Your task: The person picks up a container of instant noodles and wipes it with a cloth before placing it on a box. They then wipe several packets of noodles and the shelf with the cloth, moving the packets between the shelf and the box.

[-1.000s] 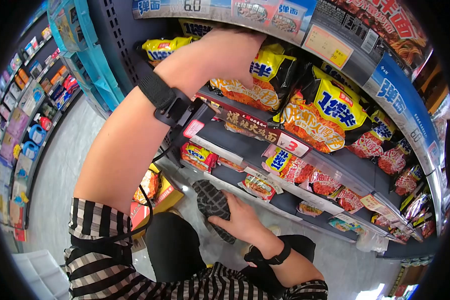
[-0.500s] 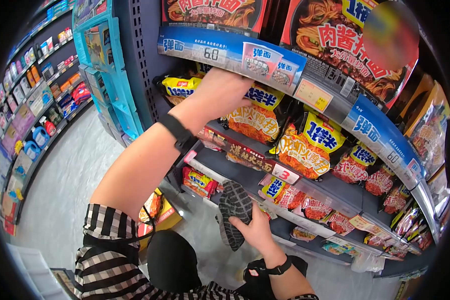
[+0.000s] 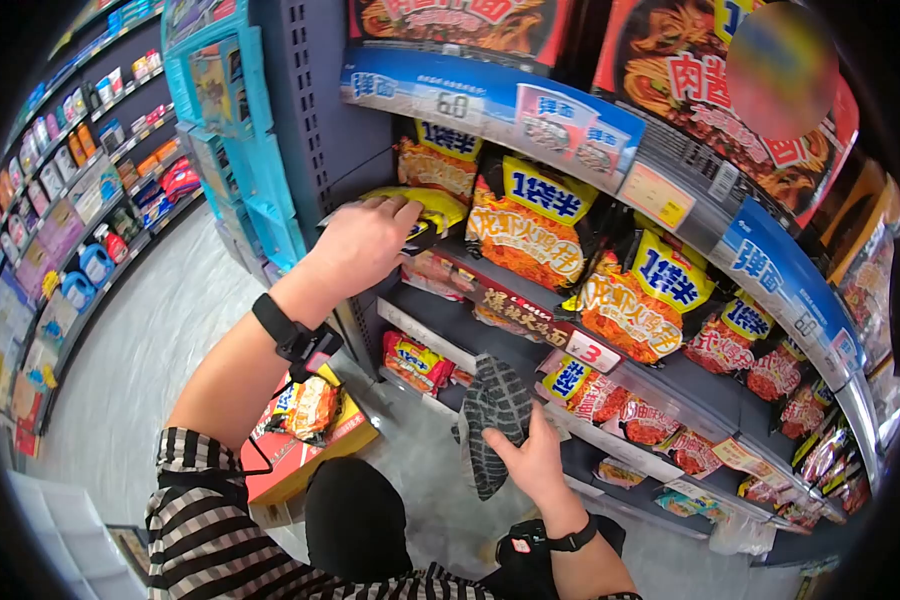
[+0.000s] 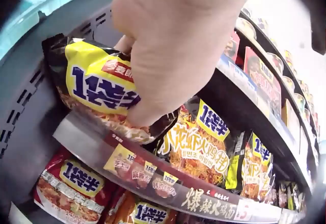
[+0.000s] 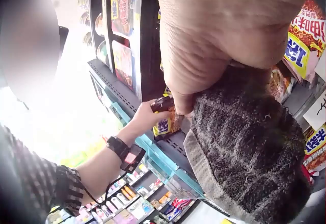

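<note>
At the left end of the noodle shelf, my left hand grips a black and yellow noodle packet. The left wrist view shows that packet tilted at the shelf edge, with the thumb across its front and the fingers behind it. My right hand holds a dark grey patterned cloth in front of the lower shelves, thumb on its near face. Up close in the right wrist view, the cloth looks fuzzy and ribbed, with a paler edge. More packets stand upright to the right of the gripped one.
An open red and yellow carton with noodle packets sits on the floor at lower left. A teal display rack borders the shelf's left side. The blue-labelled shelf edge overhangs the packets. A white crate is at bottom left.
My left hand has come leftward and out from behind the upper shelf edge, now gripping a packet at the left end. My right hand has risen with the cloth and moved right.
</note>
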A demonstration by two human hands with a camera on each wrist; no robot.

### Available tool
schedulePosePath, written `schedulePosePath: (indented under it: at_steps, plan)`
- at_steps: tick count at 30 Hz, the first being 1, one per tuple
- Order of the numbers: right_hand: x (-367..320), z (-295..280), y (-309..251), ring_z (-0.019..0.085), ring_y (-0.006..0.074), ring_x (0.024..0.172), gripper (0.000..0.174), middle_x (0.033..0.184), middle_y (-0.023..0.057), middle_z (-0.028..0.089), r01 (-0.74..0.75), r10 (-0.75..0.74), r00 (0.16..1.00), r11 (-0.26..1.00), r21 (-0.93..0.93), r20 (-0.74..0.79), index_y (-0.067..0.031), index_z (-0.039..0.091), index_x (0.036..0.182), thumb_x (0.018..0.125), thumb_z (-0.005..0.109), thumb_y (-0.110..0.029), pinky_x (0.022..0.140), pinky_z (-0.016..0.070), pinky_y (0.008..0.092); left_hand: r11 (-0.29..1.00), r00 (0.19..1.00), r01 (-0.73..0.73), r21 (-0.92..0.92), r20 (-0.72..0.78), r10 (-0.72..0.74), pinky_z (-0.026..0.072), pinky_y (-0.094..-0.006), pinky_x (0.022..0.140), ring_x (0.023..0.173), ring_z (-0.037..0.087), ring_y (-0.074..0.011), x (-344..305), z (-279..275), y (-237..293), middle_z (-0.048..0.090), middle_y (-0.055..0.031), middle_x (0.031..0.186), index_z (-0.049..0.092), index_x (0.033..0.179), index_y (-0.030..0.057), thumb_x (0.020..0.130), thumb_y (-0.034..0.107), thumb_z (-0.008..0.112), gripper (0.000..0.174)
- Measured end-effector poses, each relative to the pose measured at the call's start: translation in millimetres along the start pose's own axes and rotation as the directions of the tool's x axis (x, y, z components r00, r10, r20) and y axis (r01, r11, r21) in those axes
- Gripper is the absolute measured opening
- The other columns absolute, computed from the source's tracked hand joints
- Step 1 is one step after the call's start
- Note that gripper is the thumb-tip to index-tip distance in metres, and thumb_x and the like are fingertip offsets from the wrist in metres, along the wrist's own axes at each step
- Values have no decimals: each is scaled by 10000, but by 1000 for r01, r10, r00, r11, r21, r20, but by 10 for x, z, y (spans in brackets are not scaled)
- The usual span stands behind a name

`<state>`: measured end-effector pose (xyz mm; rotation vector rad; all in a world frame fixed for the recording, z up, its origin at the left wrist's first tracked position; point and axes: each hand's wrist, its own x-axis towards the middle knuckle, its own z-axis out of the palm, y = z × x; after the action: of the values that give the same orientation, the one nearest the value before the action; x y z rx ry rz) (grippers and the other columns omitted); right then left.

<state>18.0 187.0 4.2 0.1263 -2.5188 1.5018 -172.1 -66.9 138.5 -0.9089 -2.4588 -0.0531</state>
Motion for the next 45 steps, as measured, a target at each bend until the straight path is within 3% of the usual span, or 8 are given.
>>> schedulePosePath:
  at_steps: [6,11,15,19,23,27,33,45]
  plan:
    - [-42,54,53,651,220,908,554,1012,141,669,-69,65,997,988,137,35,25,508,1216,749,766,-126,824,496,336,954,928,197,-228,-272,-256,525,-364,781,916,644,-342,-729,-455,150,650,-170,1021,548,1191,27,660,28,767,574]
    - [-59,70,67,647,246,911,583,1028,162,658,-52,47,997,994,92,60,43,486,1232,750,764,-131,826,492,342,593,658,614,-521,-78,-749,505,-277,669,771,613,-84,-1873,-427,-176,672,-40,862,611,1079,-3,782,72,713,323]
    - [-52,174,63,651,271,899,567,1011,172,657,3,-5,997,999,33,77,47,496,1199,749,771,-161,819,493,360,-16,218,862,-507,399,-891,512,-306,598,691,639,-128,-2966,448,-581,665,-55,804,648,984,-10,786,125,710,248]
    - [-69,254,21,651,293,888,538,995,176,659,-57,48,992,996,71,119,50,513,1162,751,774,-178,803,493,378,-564,0,559,-608,680,-733,519,-299,578,678,662,-140,-3668,1081,-641,685,-60,805,655,1023,14,826,188,716,270]
    - [-85,310,90,645,307,899,531,991,177,658,-51,47,989,998,26,140,37,521,1158,745,776,-178,799,492,384,-326,-179,869,-372,378,-909,498,-393,888,1075,611,-286,-3868,1377,-722,609,-242,1158,500,1252,-89,823,338,711,641]
    - [-84,348,154,654,303,896,553,991,170,659,-77,75,987,997,14,141,27,525,1166,737,785,-206,796,499,389,131,195,964,-233,278,-940,489,-392,898,1044,616,-301,-3248,1101,-745,608,-230,1183,561,1215,-40,808,313,697,556]
    - [-83,357,139,611,373,1007,657,1088,240,613,-22,45,985,991,-135,167,39,481,1233,759,769,-313,863,476,424,400,843,365,-841,116,-525,496,-301,905,1000,636,-158,-1358,44,83,657,-97,1040,580,1144,-33,881,27,601,270]
    - [-145,166,-67,614,385,1010,756,1136,259,591,14,34,983,966,-257,180,17,414,1306,782,724,-431,849,496,420,94,898,306,-947,254,-360,410,-329,994,1175,523,-214,713,376,479,546,-180,1269,401,1339,-69,807,242,762,714]
